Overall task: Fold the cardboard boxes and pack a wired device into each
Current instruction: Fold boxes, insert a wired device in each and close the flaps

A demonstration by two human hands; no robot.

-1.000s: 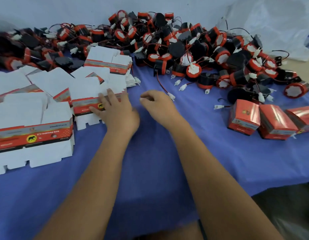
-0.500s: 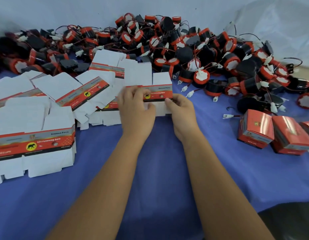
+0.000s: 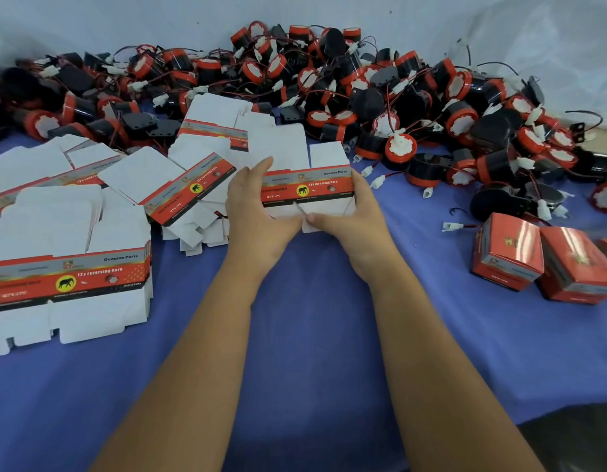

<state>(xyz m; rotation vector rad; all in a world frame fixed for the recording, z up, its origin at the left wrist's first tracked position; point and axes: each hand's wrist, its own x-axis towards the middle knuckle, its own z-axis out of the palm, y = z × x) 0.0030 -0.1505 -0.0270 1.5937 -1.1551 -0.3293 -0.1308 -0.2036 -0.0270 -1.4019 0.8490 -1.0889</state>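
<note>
Gripping flat box blank (image 3: 307,189) endwise: left hand (image 3: 257,212), right hand (image 3: 349,216) equally near, long axis running crosswise between them.

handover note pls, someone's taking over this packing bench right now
Left hand and right hand: both grip one flat box blank, held between them above the blue cloth, not yet opened out.
Flat blanks: stacked and scattered at left.
Wired devices: loose pile along the back.
Done: closed red boxes at right; contents not visible.
Left: fold this blank, put a device in, close, repeat.
</note>
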